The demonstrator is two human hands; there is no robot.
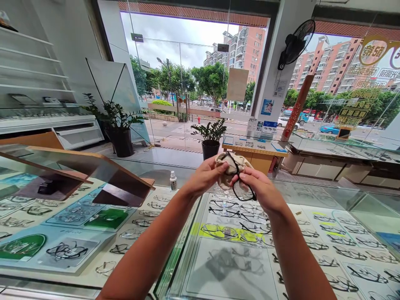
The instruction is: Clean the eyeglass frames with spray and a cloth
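Note:
A pair of black-framed eyeglasses [244,192] is held up over the glass display counter [215,271]. My left hand [208,174] pinches a beige cloth [229,164] around one lens of the frame. My right hand [254,183] grips the frame near its middle, with the other lens hanging below the fingers. Cloth and fingers hide part of the glasses. On the counter to the left of my hands stands a small white bottle [173,181] with a dark label.
Rows of eyeglasses [225,210] lie beneath the counter glass. Two tilted mirrors [118,179] stand on the left. Beyond the counter are potted plants [210,137], a wooden display cabinet [256,150], a wall fan [296,43] and a glass door facing the street.

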